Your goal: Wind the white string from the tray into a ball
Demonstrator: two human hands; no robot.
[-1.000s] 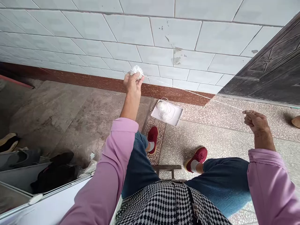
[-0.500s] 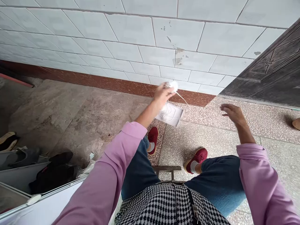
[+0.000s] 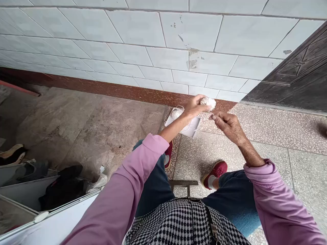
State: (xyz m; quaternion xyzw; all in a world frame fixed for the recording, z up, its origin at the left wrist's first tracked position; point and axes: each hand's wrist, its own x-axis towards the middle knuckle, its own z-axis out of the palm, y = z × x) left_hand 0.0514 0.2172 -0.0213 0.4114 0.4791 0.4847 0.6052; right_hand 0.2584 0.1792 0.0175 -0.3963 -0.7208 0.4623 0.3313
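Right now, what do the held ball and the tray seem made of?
Held ball: probably cotton or synthetic yarn, matte white; its surface looks soft and fibrous. Tray: plastic or coated card, smooth and pale, with thin walls; can't tell which.

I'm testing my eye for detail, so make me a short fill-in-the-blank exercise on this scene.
1. The white string bundle is held in the person's ____ hand.
2. Both shoes are ____ in colour.
3. Above its brown base strip, the wall is covered in pale ____.
4. Both sleeves are rolled ____.

Missing words: left; red; tiles; up.
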